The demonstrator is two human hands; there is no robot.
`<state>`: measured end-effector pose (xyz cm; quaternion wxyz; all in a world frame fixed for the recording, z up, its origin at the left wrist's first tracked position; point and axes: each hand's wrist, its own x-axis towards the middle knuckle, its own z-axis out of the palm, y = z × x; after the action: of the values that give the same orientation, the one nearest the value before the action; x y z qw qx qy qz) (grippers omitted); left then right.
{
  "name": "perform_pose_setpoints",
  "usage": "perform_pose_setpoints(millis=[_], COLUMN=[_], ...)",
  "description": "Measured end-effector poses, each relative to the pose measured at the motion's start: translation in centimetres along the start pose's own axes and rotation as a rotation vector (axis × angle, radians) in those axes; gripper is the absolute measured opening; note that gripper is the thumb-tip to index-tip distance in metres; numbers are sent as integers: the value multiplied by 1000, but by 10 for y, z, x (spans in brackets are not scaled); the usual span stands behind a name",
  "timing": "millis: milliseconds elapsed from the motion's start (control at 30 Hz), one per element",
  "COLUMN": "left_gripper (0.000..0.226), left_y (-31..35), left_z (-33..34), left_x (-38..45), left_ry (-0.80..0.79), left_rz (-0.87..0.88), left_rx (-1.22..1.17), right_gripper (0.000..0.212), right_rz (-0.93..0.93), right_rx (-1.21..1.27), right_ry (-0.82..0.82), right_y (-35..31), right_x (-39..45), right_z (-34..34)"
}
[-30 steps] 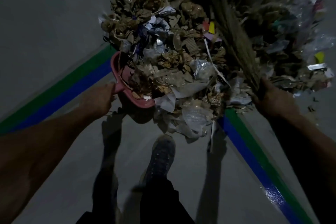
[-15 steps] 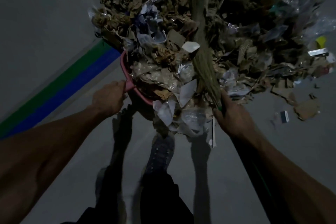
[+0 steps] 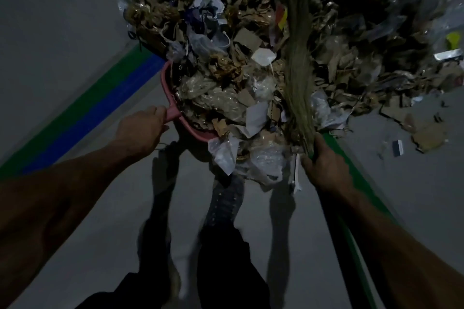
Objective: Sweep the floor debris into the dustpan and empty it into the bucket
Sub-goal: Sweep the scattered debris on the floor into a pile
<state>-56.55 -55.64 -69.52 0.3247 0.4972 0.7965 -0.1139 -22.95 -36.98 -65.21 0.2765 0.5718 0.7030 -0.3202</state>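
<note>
The grey floor [image 3: 82,221] lies dim under me, with a green and blue painted stripe [image 3: 82,118] running diagonally off beyond my left grip and a grey wall [image 3: 50,20] rising behind that stripe.

My left hand [image 3: 140,130] is clenched round the handle of the pink dustpan [image 3: 173,110], fingers curled over it, so that grip is grasping the pan. The pan sits just ahead of this grip and to its right, its rim curving round the near edge of the debris [image 3: 226,98]. Crumpled brown paper, cardboard scraps, clear plastic wrap and white slips are heaped in and over the pan, and some plastic and paper spill past its lip toward my shoe [image 3: 226,200], which stands between my two arms.

My right hand [image 3: 326,173] is closed round the broom [image 3: 298,78] low on its straw bundle, so that grip is grasping the broom. The pale bristles reach straight ahead from this grip, lying on the rubbish, just right of the pan's load. A green handle [image 3: 351,183] runs back beside my right forearm.

The main pile spreads ahead of both grips and far out to the right. Right of my right grip, apart from the heap, lie a loose piece of cardboard [image 3: 426,135] and a small dark and white object [image 3: 397,148] on bare floor.
</note>
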Motion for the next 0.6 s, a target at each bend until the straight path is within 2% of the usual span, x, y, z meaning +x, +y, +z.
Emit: perform_pose_setpoints(millis=[100, 233, 333, 533, 600], left_gripper=[17, 18, 21, 27, 31], left_y=[8, 24, 19, 5, 4], left_z=[2, 12, 17, 19, 20], left_x=[-2, 2, 0, -13, -14], left_ry=[15, 13, 21, 73, 90], left_rz=[-4, -61, -84, 2, -3], left_rx=[-28, -40, -62, -28, -30], right_gripper=[57, 69, 71, 71, 69], right_rz=[-40, -108, -124, -33, -63], right_rx=[33, 86, 92, 216, 230], right_ry=[-14, -49, -8, 102, 118], right_y=[-15, -35, -29, -1, -6], right_x=[-3, -11, -21, -36, -29], right_z=[19, 36, 34, 20, 19])
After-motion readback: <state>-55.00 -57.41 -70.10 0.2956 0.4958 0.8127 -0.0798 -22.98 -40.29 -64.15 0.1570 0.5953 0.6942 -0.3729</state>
